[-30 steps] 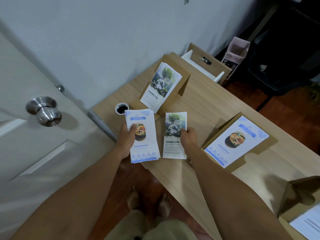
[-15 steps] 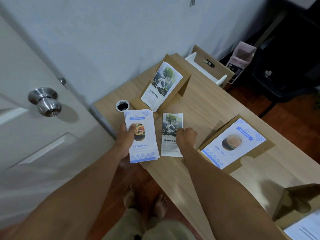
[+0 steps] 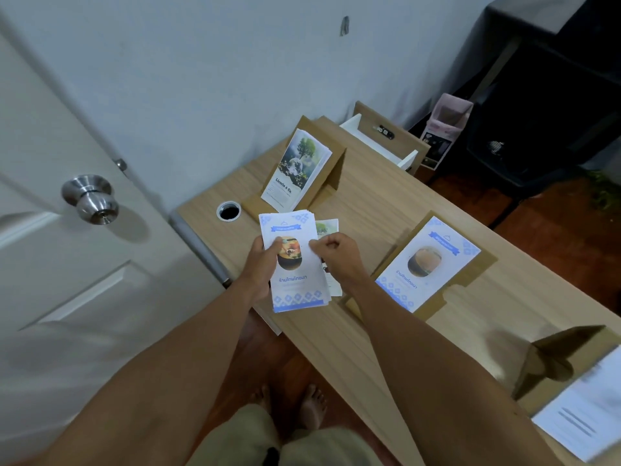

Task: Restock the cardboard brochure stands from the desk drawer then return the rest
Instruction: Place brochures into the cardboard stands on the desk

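The loose sheets in the blue brochure stack [image 3: 295, 264] are at risk of fanning out or sliding off the near-left desk [image 3: 369, 210] edge, because the right hand [image 3: 339, 257] is pinching only the top sheet's right margin and could drag several along. The left hand [image 3: 260, 267] is gripping the stack's left edge, thumb on the cover. The tree brochures [image 3: 327, 227] are lying just behind, partly covered, between the far stand [image 3: 331, 173] and the right stand [image 3: 470, 277].

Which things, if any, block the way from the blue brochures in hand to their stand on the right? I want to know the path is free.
Nothing visible blocks it. The blue brochure stack, held by the left hand and pinched by the right hand, has only bare desk between it and the stand.
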